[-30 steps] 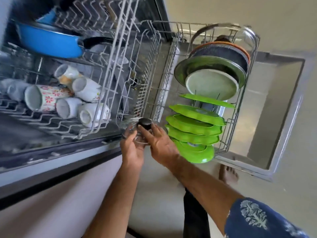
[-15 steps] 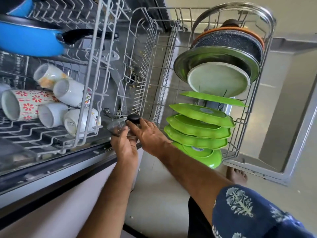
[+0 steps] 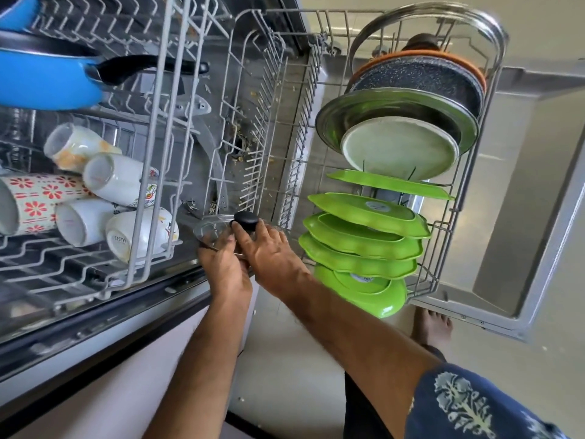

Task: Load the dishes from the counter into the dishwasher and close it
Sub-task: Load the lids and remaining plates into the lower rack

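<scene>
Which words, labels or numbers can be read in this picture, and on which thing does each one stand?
"SISTA": on the base of the nearest white mug in the upper rack; the first letter is unsure.
Round stickers on two green plates: print too small and blurred to read.
Faint mark on the base of the white mug beside it: not readable.
Nothing else carries text.

Tiled floor (image 3: 294, 353), white cabinet front (image 3: 104, 384)
</scene>
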Demonstrator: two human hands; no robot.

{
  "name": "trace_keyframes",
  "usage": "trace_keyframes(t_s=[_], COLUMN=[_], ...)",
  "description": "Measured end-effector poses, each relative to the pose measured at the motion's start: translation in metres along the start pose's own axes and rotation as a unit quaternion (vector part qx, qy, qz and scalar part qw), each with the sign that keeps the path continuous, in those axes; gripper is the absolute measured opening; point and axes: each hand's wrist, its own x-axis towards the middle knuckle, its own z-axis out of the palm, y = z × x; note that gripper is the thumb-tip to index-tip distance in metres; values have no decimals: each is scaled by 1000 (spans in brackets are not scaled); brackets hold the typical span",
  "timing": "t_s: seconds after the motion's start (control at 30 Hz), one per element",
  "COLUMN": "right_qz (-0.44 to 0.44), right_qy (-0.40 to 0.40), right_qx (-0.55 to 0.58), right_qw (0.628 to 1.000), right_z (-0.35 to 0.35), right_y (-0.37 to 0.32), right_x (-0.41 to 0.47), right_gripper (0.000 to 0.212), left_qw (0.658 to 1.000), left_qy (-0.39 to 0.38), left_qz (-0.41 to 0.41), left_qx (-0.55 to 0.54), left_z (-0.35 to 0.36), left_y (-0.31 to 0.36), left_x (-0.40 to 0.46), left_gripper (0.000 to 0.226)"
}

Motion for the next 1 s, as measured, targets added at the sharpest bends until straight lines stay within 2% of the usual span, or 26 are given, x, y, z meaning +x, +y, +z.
trace_keyframes(t_s=[0.17, 0.3, 0.4, 0.5, 0.67, 0.77, 0.87, 1.0], right_qz=[1, -12, -31, -25, -8, -24, -40, -54], right_qy=[12, 9, -1, -2, 4, 4, -1, 12], right_qx=[9, 48, -8, -11, 26, 33, 38, -1], right_qw=[1000, 999, 999, 1000, 1000, 999, 998, 998], right_z=[-3, 3, 10, 8, 8, 13, 19, 30], right_y=[1, -4, -4, 1, 10, 19, 27, 44], right_x=[-2, -13, -14, -2, 8, 7, 4, 5], right_gripper=[77, 77, 74, 73, 77, 76, 82, 68], left_qw=[1000, 1000, 1000, 1000, 1000, 1000, 999, 998], left_qy=[11, 18, 12, 11, 12, 4, -16, -22], left_qz=[5, 16, 1, -7, 1, -6, -17, -9], left_qx=[-1, 13, 6, 15, 11, 23, 33, 57], left_z=[4, -10, -19, -10, 6, 5, 1, 0], left_y=[2, -2, -5, -5, -7, -15, -24, -42], left_x=[-4, -13, -15, -6, 2, 1, -1, -3], left_gripper=[29, 35, 39, 39, 25, 29, 50, 50])
